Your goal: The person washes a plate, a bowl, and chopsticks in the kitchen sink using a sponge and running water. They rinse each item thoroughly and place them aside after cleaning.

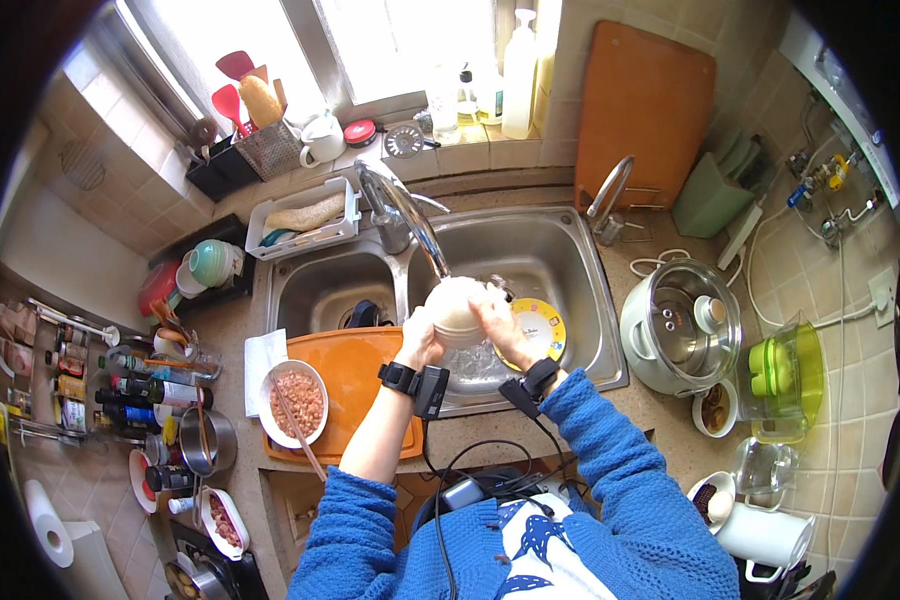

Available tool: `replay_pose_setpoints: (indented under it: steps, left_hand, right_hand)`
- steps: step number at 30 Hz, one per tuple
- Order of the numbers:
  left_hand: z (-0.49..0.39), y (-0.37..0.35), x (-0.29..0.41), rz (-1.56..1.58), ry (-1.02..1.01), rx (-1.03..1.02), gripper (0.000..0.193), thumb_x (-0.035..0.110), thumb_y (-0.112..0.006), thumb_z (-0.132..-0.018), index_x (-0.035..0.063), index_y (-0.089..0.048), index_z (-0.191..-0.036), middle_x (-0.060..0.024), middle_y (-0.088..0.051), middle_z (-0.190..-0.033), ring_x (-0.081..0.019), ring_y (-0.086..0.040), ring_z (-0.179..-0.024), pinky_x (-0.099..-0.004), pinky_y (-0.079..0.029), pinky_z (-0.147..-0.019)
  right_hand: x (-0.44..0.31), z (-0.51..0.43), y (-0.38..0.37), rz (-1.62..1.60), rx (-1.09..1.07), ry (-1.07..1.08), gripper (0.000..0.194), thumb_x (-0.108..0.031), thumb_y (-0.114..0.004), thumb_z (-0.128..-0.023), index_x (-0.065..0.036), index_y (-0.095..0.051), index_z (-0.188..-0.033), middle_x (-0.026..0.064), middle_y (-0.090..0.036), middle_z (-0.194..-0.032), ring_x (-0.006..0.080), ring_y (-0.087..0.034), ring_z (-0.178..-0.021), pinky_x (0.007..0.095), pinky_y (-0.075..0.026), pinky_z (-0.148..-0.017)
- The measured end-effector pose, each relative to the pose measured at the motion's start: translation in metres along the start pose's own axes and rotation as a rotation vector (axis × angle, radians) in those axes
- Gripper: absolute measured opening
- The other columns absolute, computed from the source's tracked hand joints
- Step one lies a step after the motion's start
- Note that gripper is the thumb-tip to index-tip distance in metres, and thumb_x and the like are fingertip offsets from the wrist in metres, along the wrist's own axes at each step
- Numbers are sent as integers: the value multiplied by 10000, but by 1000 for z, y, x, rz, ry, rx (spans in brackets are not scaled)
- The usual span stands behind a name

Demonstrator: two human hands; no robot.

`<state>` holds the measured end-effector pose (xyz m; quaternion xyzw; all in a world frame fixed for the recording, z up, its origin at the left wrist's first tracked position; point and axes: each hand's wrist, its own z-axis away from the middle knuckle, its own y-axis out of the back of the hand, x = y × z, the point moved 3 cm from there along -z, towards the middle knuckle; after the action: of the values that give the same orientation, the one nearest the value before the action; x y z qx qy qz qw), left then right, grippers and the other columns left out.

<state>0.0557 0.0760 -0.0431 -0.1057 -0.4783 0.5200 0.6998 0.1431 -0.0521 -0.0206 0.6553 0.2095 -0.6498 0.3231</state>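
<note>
Under the tap (418, 225), a white bowl (456, 313) is held between both of my hands, its rounded outside facing up. My left hand (418, 339) grips the bowl's left side. On the other side, my right hand (499, 321) has its fingers against the wall and rim. Below them lies the right basin of a steel sink (562, 262), where a plate with a yellow patterned rim (556, 322) rests, partly hidden by my right hand. Water splashes in the basin beneath the bowl.
An orange cutting board (375, 390) overlaps the left basin's front edge, carrying a bowl of diced meat (297, 405) with chopsticks (289, 416). A pot with a glass lid (679, 330) stands right of the sink. Cables (487, 457) hang before my body.
</note>
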Motion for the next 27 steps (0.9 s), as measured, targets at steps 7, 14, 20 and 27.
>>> replay_pose_setpoints:
  steps: [7, 14, 20, 27]
  left_hand:
    - [12, -15, 1, -149, 52, -46, 406, 341, -421, -959, 70, -492, -1253, -122, -574, -1209, -238, -547, -1124, -435, -459, -935]
    - [43, -47, 23, -546, 115, -54, 717, 675, -366, -854, 176, -314, -1365, -175, -255, -1428, -429, -329, -1259, -623, -340, -930]
    - [37, -59, 27, -799, -240, -54, 308, 315, -509, -887, 25, -603, -930, -90, -610, -873, -167, -563, -790, -304, -471, -713]
    - [36, -29, 19, -341, -164, -47, 491, 418, -434, -880, 103, -462, -1255, -73, -530, -1212, -187, -530, -1077, -314, -453, -836]
  right_hand:
    - [-12, -2, 9, -1137, -230, -421, 421, -120, -665, -809, -16, -535, -1196, 92, -593, -1153, 197, -544, -1074, 334, -419, -949]
    - [-42, 6, 1, -272, -196, -141, 358, -145, -752, -633, -20, -647, -952, 54, -642, -892, 151, -589, -823, 314, -470, -782]
    - [-49, 18, -13, 649, -273, 69, 632, -308, -711, -688, -25, -479, -1203, 207, -462, -1212, 334, -415, -1182, 407, -334, -992]
    - [-44, 15, -12, -544, 5, -73, 677, -439, -709, -738, -84, -456, -1256, 125, -424, -1302, 268, -356, -1241, 440, -284, -1029]
